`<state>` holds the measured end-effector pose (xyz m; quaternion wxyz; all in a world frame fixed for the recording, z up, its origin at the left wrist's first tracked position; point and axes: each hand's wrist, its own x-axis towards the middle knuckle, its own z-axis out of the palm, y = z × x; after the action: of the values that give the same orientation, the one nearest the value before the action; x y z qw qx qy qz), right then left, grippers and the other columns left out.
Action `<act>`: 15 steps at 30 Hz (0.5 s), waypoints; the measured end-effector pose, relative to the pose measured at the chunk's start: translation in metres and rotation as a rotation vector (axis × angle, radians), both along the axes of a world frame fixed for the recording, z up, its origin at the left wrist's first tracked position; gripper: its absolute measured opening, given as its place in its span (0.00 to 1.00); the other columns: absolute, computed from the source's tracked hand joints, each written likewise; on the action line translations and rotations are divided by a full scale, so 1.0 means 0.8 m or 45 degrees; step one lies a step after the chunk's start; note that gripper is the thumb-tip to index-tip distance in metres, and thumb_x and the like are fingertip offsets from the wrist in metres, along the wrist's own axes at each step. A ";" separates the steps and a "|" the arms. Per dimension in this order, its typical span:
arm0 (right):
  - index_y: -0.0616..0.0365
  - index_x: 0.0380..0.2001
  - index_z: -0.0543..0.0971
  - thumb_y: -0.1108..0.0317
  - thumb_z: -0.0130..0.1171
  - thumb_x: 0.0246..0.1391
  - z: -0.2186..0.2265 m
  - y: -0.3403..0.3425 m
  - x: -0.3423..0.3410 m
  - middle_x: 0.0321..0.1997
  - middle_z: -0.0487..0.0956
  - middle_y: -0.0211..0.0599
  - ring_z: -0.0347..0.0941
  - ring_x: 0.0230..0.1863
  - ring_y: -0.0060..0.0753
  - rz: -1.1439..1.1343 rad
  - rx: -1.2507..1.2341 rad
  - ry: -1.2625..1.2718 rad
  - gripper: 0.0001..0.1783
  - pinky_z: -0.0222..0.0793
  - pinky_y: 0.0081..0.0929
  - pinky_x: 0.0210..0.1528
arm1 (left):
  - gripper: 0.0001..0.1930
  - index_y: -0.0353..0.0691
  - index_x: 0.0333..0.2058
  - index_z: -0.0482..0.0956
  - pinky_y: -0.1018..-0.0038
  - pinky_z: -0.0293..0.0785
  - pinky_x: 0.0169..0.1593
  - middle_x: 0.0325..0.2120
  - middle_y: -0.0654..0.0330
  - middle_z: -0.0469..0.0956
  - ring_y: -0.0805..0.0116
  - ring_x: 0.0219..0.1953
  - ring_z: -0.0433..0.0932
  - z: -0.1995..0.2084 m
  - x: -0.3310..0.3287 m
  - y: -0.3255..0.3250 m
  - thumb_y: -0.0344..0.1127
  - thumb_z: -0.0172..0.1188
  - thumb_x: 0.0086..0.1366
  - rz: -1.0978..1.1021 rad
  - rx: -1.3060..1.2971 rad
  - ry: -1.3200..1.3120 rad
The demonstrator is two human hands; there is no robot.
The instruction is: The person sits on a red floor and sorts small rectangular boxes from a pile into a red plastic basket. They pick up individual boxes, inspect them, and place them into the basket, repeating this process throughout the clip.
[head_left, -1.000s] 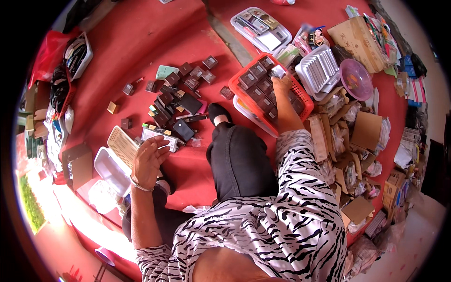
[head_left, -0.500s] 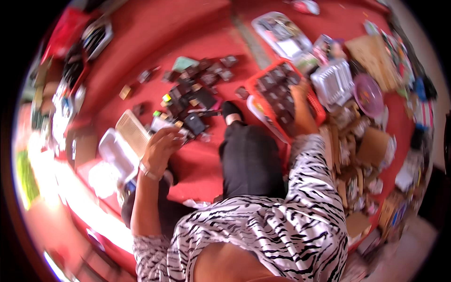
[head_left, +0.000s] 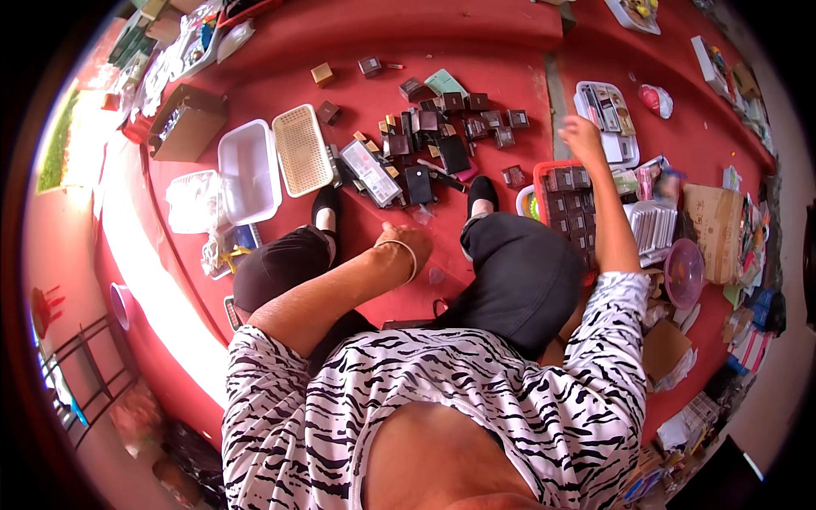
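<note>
My left hand (head_left: pixel 408 245) hangs over the red floor between my knees, its wrist wearing a pale bangle. Its fingers curl under, and whatever they hold is hidden. My right hand (head_left: pixel 581 136) is raised beyond the red basket (head_left: pixel 539 174), beside a white tray of flat packets (head_left: pixel 605 115); its bent fingers are blurred. Rows of small dark boxes (head_left: pixel 571 204) fill the red basket, partly behind my right forearm. In front of my feet lies a loose pile of small dark boxes (head_left: pixel 425 119), with a clear-lidded case (head_left: pixel 371 172) and a black phone-like object (head_left: pixel 418 184).
To the left stand a tan woven basket (head_left: pixel 303 151), a white plastic tub (head_left: pixel 250 170) and an open cardboard box (head_left: pixel 189 123). On the right are clear plastic trays (head_left: pixel 653 228), a purple bowl (head_left: pixel 683 272) and a cardboard sheet (head_left: pixel 712 231). A red step rises at the back.
My right hand has come away from the boxes in the red basket and risen beyond it. My left hand has moved from beside the tan basket to between my knees. The view has shifted.
</note>
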<state>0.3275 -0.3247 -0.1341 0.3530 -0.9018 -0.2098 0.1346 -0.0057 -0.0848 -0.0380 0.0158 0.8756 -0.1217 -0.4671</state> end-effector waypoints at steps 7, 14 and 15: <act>0.60 0.30 0.75 0.71 0.55 0.34 -0.026 0.218 -0.011 0.33 0.75 0.54 0.72 0.39 0.56 0.844 -0.422 -0.307 0.14 0.69 0.43 0.42 | 0.14 0.36 0.41 0.75 0.57 0.69 0.43 0.40 0.52 0.76 0.56 0.43 0.76 0.008 0.009 0.000 0.35 0.50 0.58 0.037 0.017 -0.229; 0.56 0.48 0.67 0.69 0.62 0.39 -0.118 0.326 -0.073 0.49 0.69 0.47 0.65 0.54 0.50 1.056 -0.758 -0.422 0.29 0.66 0.44 0.51 | 0.16 0.35 0.38 0.76 0.60 0.68 0.42 0.37 0.53 0.76 0.57 0.41 0.76 -0.013 -0.016 0.026 0.42 0.51 0.59 0.197 -0.005 -0.247; 0.55 0.51 0.65 0.67 0.65 0.38 -0.123 0.330 -0.084 0.51 0.68 0.47 0.63 0.55 0.49 1.063 -0.765 -0.416 0.34 0.64 0.44 0.52 | 0.16 0.35 0.39 0.76 0.60 0.68 0.43 0.37 0.53 0.76 0.57 0.41 0.76 -0.017 -0.025 0.030 0.41 0.51 0.59 0.188 -0.002 -0.246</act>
<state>0.2607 -0.0610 -0.2325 -0.0410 -0.8122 -0.5548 0.1754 -0.0258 -0.0608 -0.0516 0.0389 0.9232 -0.0582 -0.3779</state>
